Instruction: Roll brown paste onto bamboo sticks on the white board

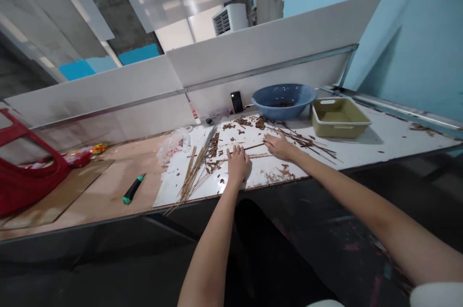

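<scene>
My left hand (238,164) lies palm down on the white board (267,172), fingers stretched over a thin wooden stick (253,156). My right hand (278,145) rests flat a little further back, its fingers spread across a brown-coated stick (255,146). A bundle of bare bamboo sticks (191,176) lies to the left of both hands. Brown crumbs and scraps (244,122) are scattered over the board behind the hands.
A blue bowl (284,99) and an olive tray (339,116) stand at the back right. A black phone (237,102) leans on the white partition. A green-handled knife (133,188), a crumpled plastic bag (173,145) and a red chair (21,167) are to the left.
</scene>
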The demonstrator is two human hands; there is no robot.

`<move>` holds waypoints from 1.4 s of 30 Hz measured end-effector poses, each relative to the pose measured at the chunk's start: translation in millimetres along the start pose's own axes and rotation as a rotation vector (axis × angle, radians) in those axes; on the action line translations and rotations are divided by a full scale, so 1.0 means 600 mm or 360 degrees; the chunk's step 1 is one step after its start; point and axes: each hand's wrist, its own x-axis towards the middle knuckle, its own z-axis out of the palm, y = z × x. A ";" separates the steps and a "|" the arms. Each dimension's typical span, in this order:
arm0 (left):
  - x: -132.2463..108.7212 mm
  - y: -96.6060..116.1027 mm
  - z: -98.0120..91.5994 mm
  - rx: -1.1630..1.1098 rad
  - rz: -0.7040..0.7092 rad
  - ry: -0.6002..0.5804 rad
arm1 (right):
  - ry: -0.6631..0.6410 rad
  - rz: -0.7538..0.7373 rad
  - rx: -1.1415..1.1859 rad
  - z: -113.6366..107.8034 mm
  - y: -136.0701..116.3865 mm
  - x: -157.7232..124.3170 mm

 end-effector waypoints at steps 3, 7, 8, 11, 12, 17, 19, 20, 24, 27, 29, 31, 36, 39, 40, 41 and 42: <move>-0.002 -0.001 0.001 0.0010 0.0002 -0.0005 | 0.0011 -0.0044 0.0012 -0.006 -0.006 0.000; -0.004 -0.002 -0.002 0.0003 0.0009 -0.0020 | 0.0004 -0.0060 0.0052 -0.017 -0.010 0.000; -0.003 -0.003 -0.002 -0.0007 0.0009 -0.0027 | -0.0001 -0.0061 0.0056 -0.020 -0.011 -0.001; 0.001 -0.004 0.002 -0.0048 -0.0007 -0.0026 | -0.0032 -0.0084 0.0050 -0.024 -0.015 -0.004; 0.003 -0.004 0.004 -0.0063 -0.0020 -0.0015 | -0.0052 -0.0100 0.0049 -0.025 -0.019 -0.005; 0.008 0.000 0.009 -0.0082 -0.0106 0.0015 | -0.0220 -0.0172 0.0027 -0.025 -0.048 -0.006; 0.003 0.004 0.006 -0.0080 -0.0115 -0.0002 | -0.0267 -0.0155 -0.0011 -0.027 -0.060 -0.007; -0.001 0.006 0.004 -0.0078 -0.0113 -0.0009 | -0.0281 -0.0146 -0.0029 -0.028 -0.064 -0.009; -0.019 0.007 -0.006 -0.0048 -0.0101 -0.0037 | -0.0262 -0.0196 -0.0081 -0.032 -0.070 -0.014; -0.021 0.002 -0.013 -0.0019 -0.0079 -0.0087 | -0.0261 -0.0211 -0.0082 -0.030 -0.067 -0.011; -0.016 -0.001 -0.015 -0.0007 -0.0079 -0.0113 | -0.0270 -0.0169 -0.0081 -0.027 -0.066 -0.006; -0.010 -0.003 -0.014 0.0012 -0.0090 -0.0117 | -0.0262 -0.0136 -0.0093 -0.023 -0.066 -0.003; -0.011 -0.001 -0.013 0.0102 -0.0053 -0.0111 | -0.0194 -0.0090 -0.0082 -0.020 -0.065 -0.010; -0.013 0.000 -0.013 0.0133 -0.0051 -0.0121 | -0.0184 -0.0083 -0.0095 -0.023 -0.062 -0.015; -0.014 0.001 -0.012 0.0137 -0.0056 -0.0127 | -0.0190 -0.0106 -0.0105 -0.024 -0.061 -0.015; -0.014 0.002 -0.012 0.0139 -0.0060 -0.0133 | -0.0197 -0.0131 -0.0117 -0.025 -0.061 -0.014; -0.014 0.003 -0.012 0.0138 -0.0063 -0.0140 | -0.0204 -0.0149 -0.0131 -0.025 -0.060 -0.013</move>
